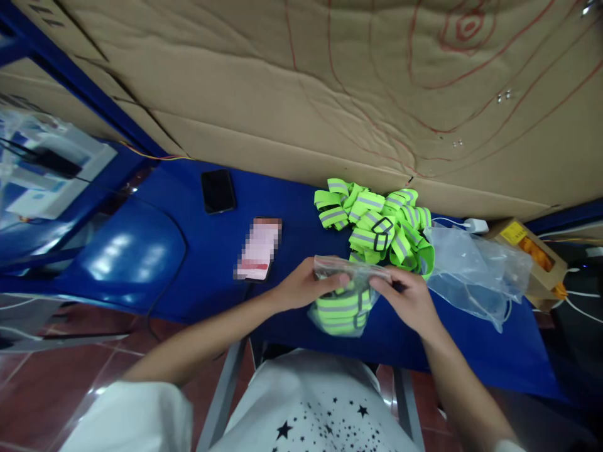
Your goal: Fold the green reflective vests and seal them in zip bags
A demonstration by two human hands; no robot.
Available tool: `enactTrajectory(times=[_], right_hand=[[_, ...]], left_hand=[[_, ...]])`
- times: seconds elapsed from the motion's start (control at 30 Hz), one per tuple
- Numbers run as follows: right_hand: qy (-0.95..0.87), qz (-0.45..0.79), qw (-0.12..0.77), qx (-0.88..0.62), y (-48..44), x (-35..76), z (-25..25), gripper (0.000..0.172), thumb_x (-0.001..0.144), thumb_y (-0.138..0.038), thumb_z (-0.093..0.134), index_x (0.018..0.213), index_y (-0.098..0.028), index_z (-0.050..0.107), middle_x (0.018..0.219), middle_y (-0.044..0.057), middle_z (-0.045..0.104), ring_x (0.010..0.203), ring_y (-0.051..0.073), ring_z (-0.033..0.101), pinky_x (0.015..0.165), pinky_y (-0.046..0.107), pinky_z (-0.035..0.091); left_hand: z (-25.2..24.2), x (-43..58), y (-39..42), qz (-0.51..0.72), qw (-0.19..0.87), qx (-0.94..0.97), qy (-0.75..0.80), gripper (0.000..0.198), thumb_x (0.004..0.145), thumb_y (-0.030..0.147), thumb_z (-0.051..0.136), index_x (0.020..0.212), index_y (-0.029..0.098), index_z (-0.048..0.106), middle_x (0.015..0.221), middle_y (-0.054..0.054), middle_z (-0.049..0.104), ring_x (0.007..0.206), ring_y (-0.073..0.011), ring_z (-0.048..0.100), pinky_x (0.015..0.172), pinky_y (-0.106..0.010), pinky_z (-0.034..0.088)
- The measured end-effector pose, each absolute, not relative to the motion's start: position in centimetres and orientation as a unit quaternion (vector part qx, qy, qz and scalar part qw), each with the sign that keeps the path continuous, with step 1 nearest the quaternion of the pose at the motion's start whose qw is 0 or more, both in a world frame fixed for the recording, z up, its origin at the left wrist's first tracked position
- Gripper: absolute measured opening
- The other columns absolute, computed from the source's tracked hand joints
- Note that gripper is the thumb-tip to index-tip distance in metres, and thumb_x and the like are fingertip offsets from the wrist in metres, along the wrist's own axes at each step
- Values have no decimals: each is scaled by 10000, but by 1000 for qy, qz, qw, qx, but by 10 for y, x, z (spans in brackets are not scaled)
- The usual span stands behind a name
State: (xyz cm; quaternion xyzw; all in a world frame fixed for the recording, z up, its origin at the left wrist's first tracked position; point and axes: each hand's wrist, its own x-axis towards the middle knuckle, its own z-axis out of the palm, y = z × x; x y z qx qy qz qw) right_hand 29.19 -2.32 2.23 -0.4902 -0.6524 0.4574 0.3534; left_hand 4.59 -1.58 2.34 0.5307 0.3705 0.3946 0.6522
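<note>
Between my hands is a clear zip bag with a folded neon-green reflective strap inside, its black buckle showing through the plastic. My left hand pinches the left side of the bag near its top strip, thumb across the front. On the opposite side, my right hand grips the bag's upper right part between thumb and fingers. Just beyond the bag lies a loose heap of neon-green reflective straps with grey stripes and a black buckle.
Empty clear bags lie right of the heap, beside an open cardboard box holding something orange. To the left are a lit phone and a dark phone on the blue table. A cardboard wall rises behind.
</note>
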Motion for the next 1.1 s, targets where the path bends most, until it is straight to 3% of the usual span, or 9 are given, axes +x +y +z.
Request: enactTrajectory(times=[0.07, 0.2, 0.37, 0.67, 0.87, 1.1], right_hand=[[-639, 474, 367, -482, -6, 290, 13, 282, 869, -419, 788, 709, -202, 702, 616, -28, 555, 568, 108, 491, 515, 240, 419], [-580, 550, 393, -455, 10, 286, -2, 306, 811, -485, 829, 892, -220, 698, 707, -28, 664, 582, 128, 605, 555, 273, 545], [-557, 557, 396, -472, 9, 291, -7, 327, 855, -532, 777, 893, -222, 682, 718, -9, 713, 573, 134, 643, 569, 288, 572], [-561, 499, 422, -508, -2, 285, -16, 280, 868, -470, 780, 785, -229, 664, 720, -3, 652, 631, 137, 597, 622, 283, 509], [-567, 518, 392, -507, -5, 284, -11, 260, 908, -483, 732, 886, -231, 671, 772, 0, 658, 612, 131, 587, 591, 271, 486], [-544, 492, 421, -533, -1, 284, -15, 261, 890, -458, 753, 830, -230, 640, 733, -10, 639, 601, 124, 562, 560, 252, 460]], left_hand=[[12, 48, -5, 399, 665, 514, 367, 377, 841, 497, 800, 1033, 174, 833, 955, -87, 805, 920, -258, 722, 833, -307, 529], [-9, 46, 4, 418, 679, 472, 376, 493, 839, 603, 767, 1065, 169, 832, 1057, -109, 811, 1058, -284, 727, 977, -331, 513], [-14, 38, 5, 396, 721, 435, 366, 447, 872, 539, 765, 1123, 174, 821, 1107, -118, 809, 1140, -296, 722, 1036, -356, 501], [-4, 32, 9, 333, 730, 462, 378, 318, 922, 459, 725, 1059, 198, 842, 1190, -106, 792, 1123, -268, 722, 971, -315, 517], [-6, 32, 6, 337, 742, 421, 399, 290, 875, 404, 784, 1071, 196, 838, 1039, -85, 822, 948, -238, 749, 824, -286, 549], [-4, 33, 8, 346, 759, 383, 398, 398, 883, 524, 749, 1107, 205, 829, 1146, -94, 805, 1123, -277, 726, 1007, -337, 516]])
